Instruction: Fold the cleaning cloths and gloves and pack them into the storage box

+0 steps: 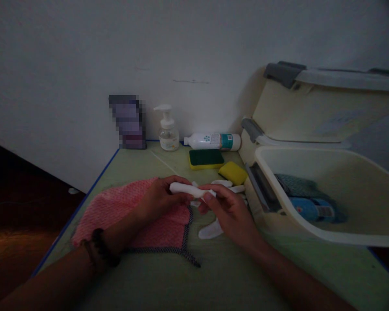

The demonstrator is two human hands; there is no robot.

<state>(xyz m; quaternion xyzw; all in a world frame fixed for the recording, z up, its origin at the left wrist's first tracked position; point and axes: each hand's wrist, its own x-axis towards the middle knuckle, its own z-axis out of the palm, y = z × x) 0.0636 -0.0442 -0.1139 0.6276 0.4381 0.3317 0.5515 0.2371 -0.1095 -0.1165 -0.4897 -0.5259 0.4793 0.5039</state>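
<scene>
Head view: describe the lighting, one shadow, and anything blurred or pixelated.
In the head view, dim light overall, with an orange glow on the floor; also in the head view, a soft shadow on the wall beside the raised lid, and a pixelated phone-like object.

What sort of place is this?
Probably a room in a home, though I can't be certain: a table stands by a plain wall, with a pump bottle, a green-and-yellow sponge and an open storage bin on it.
</scene>
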